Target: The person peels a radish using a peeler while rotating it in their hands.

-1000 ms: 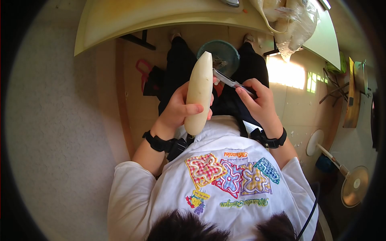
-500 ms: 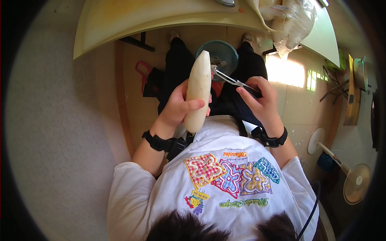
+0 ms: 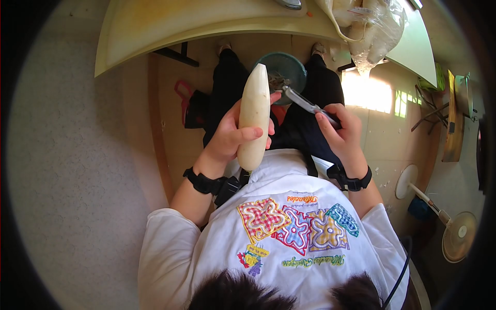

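Observation:
A long white daikon radish (image 3: 254,111) stands nearly upright in my left hand (image 3: 227,133), its cut narrow end pointing away from me. My thumb crosses its near side, and the other fingers wrap behind it, partly hidden. One fingertip of that hand sticks out past the radish, close to the peeler's head. My right hand (image 3: 345,135) is closed on the dark handle of a metal peeler (image 3: 301,100). The peeler's blade end is just right of the radish, apart from it. Below both hands, a teal bucket (image 3: 299,71) with peelings in it sits on the floor between my feet.
A table (image 3: 170,28) spans the far side, with a clear plastic bag (image 3: 380,39) of more radishes on its right. A red-handled dark bag (image 3: 195,109) lies by my left leg. A white fan (image 3: 459,235) and a folding stand (image 3: 431,113) are at right.
My right hand has drawn the peeler slightly to the right and toward me. A finger of my left hand now reaches out toward the blade. The radish has barely moved.

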Tool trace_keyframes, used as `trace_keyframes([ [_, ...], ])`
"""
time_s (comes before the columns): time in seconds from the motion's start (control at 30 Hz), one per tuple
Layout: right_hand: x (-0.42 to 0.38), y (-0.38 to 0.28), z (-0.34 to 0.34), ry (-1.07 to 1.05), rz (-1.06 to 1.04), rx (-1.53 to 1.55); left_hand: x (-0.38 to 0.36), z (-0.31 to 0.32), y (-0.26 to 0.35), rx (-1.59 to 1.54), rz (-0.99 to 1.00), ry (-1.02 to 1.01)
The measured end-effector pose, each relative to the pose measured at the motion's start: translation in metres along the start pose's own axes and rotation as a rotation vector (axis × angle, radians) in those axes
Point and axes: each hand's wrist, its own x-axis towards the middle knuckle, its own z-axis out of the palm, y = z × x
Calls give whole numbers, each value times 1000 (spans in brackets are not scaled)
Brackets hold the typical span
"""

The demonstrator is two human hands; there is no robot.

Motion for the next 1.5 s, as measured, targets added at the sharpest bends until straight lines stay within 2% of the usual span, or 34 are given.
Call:
trace_keyframes([
  [0.07,2,-4,-3,-102,-147,-84,0,2,0,6,7,13],
  [0.1,2,-3,-2,-102,-147,-84,0,2,0,12,14,25],
  [0.2,1,5,4,-52,-91,-64,0,-1,0,10,10,15],
  [0.27,0,9,6,15,31,100,0,1,3,-14,4,25],
  [0.37,-1,5,6,1,76,111,1,2,-1,-40,5,46],
  [0.47,0,-5,6,-71,16,81,2,3,-5,-43,5,96],
  [0.7,2,-4,11,-81,3,127,4,3,-6,-54,-74,185],
  [0.77,4,-4,8,-175,163,230,6,4,-8,-43,-67,194],
  [0.9,5,-4,7,-240,246,280,10,5,-12,-5,-66,229],
  [0.97,7,-10,5,-293,135,230,9,8,-10,-39,-80,222],
  [1.2,9,-18,6,-378,102,102,6,13,-11,9,-86,202],
  [1.27,10,-19,8,-362,-62,35,6,13,-14,41,-78,207],
  [1.4,8,-23,10,-383,-16,55,5,11,-15,67,-82,207],
  [1.5,8,-23,12,-390,-91,18,5,10,-19,84,-66,200],
])
